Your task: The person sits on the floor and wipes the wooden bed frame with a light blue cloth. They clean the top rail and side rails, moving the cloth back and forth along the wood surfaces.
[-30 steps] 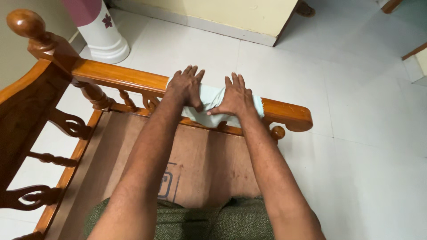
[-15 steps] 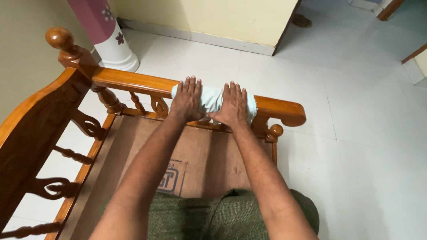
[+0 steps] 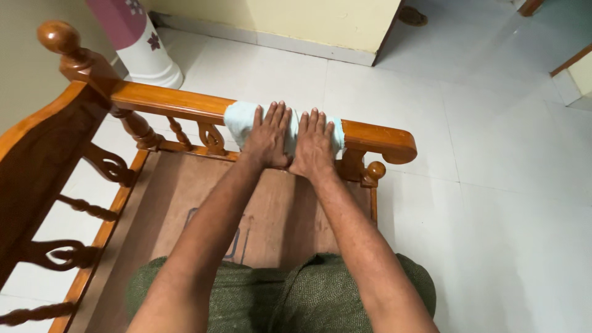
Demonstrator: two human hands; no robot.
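Pale cloth (image 3: 240, 117) draped over wooden armrest (image 3: 172, 102), under both palms. Left hand (image 3: 269, 135), right hand (image 3: 314, 143) pressed flat side by side, fingers straight, not clenched.

The left hand (image 3: 269, 137) and right hand (image 3: 314, 145) moved together along the wooden armrest (image 3: 172, 100) until they lay side by side, nearly touching, at frame centre. The pale cloth (image 3: 239, 118) no longer showed between them; it bunched out past the left hand instead.
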